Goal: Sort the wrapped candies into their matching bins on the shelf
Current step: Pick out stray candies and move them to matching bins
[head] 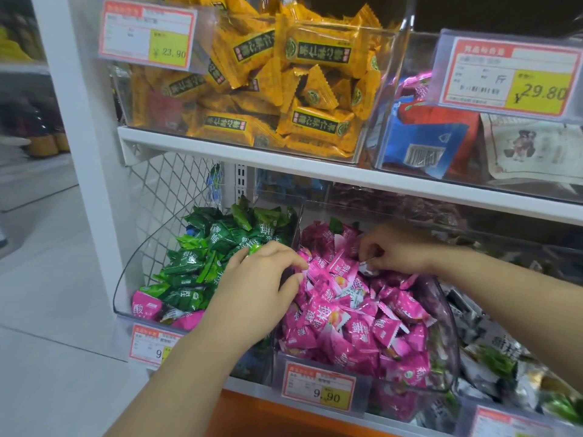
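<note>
Shelf, left hand on pink candies, right hand pinching wrapper

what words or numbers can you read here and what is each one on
"23.90": yellow candy bin's tag
"29.80": upper right bin's tag
"9.90": pink candy bin's tag
"9": green candy bin's tag, rest hidden by left forearm
"梅": pink wrappers
Smaller tag print and yellow wrappers: too blurred to read

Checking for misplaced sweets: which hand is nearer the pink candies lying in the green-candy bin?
Left. The left hand reaches over the divide between the bins, just right of those pink candies. The right hand is farther right, pinching a pale wrapper in the pink bin.
</note>
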